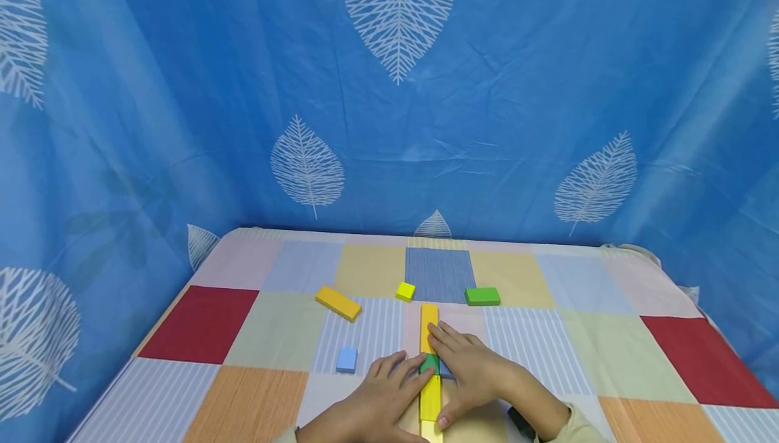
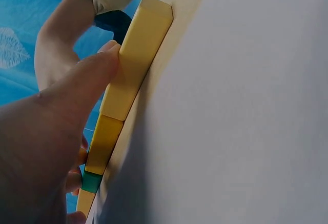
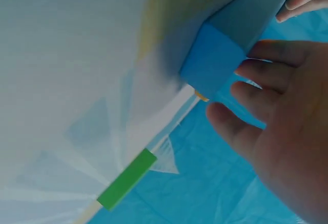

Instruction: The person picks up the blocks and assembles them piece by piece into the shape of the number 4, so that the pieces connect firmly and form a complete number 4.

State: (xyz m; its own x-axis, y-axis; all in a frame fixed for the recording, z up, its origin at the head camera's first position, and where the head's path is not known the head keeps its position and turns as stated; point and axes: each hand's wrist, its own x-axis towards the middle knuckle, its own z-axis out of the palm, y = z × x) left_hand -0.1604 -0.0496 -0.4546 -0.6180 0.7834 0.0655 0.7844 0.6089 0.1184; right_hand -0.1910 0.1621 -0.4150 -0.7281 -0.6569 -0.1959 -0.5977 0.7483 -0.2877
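So far, the row: four blocks lie end to end between your hands, far to near: orange block (image 1: 429, 314), green block (image 1: 428, 363), yellow block (image 1: 430, 399) and pale yellow block (image 2: 136, 60). They look close to straight.
Blue block: this blue block (image 3: 218, 55) lies on the row's right, seemingly against the green block; your right hand covers part of it.
Left hand: your left hand (image 1: 380, 399) is loosely spread along the row's left side, its thumb against the pale yellow block; it grips nothing.
Right hand: your right hand (image 1: 477, 368) spreads over the row and the blue block, fingers relaxed, nothing clasped.
Left to join, perhaps: four pieces lie apart. A light-blue block (image 1: 347, 360) sits just ahead-left of your left hand, a loose orange block (image 1: 338, 303) farther beyond it, a small yellow block (image 1: 405, 291) ahead of both hands and a green oblong (image 1: 483, 296) ahead of your right hand.
Room: patchwork stretches wide outside each hand; between your hands there is little beyond the row's width.
Edges: the bench (image 1: 201, 324) ends at a blue curtain (image 1: 511, 159) well ahead of your hands; its near edge you cannot judge from the head view.
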